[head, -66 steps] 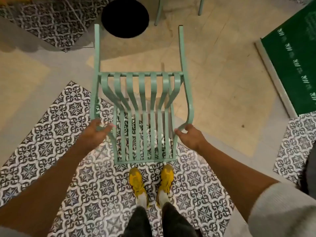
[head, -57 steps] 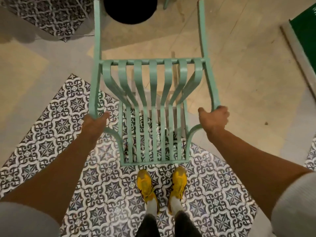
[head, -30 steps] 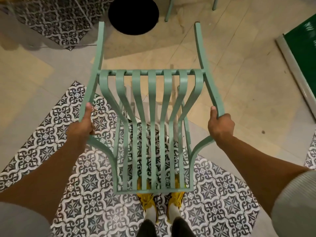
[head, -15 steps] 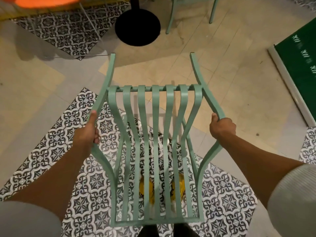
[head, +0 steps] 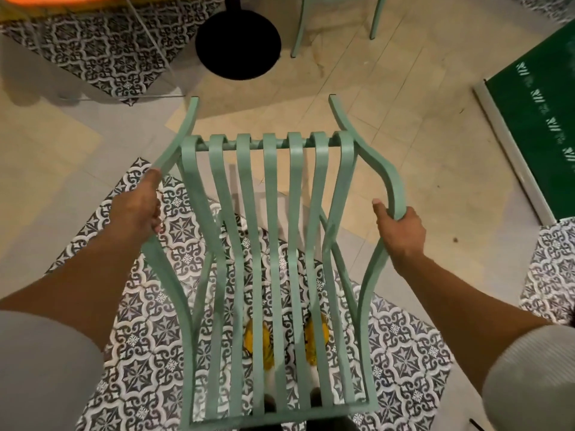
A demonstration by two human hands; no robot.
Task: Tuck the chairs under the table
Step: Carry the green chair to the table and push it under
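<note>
A mint-green slatted metal chair (head: 270, 231) fills the middle of the head view, lifted off the floor and tilted toward me, its front legs pointing away. My left hand (head: 138, 206) is closed around its left armrest and my right hand (head: 399, 231) around its right armrest. The orange table top (head: 59, 0) shows at the top left edge, and its round black base (head: 238, 45) stands on the floor just beyond the chair. My yellow shoes show through the slats.
The legs of a second mint-green chair (head: 336, 26) stand at the top, right of the black base. A green mat (head: 535, 126) with a grey edge lies at the right. Patterned tiles and beige floor lie around.
I took hold of both armrests and lifted the chair off the floor. It has tilted back toward me and now hides my shoes, while the table base and orange top came into view.
</note>
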